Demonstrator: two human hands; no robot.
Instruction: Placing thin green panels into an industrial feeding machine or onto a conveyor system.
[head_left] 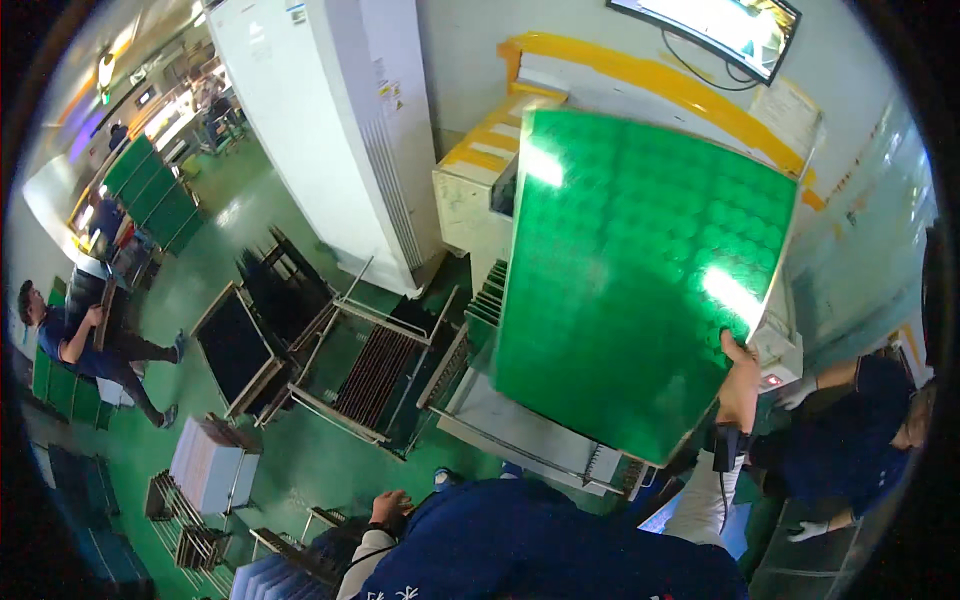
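Note:
A large, glossy green rectangular sheet (620, 270) with a thin pale edge and faint rows of round marks is raised in front of me at a tilt. My right hand (738, 380) grips its lower right edge, with the thumb on the face and the other fingers hidden behind. Low beside my body, my left hand (390, 507) holds nothing that I can see, its fingers loosely apart. Under the sheet's lower edge is a metal rack (520, 430) with a pale flat surface.
Slotted metal racks (375, 370) and dark framed panels (235, 350) stand on the green floor to my left. A tall white cabinet (320, 130) rises behind. At right, another person in gloves (850, 420) is close by; a person at far left (85, 330) carries a panel. A screen (720, 30) hangs above.

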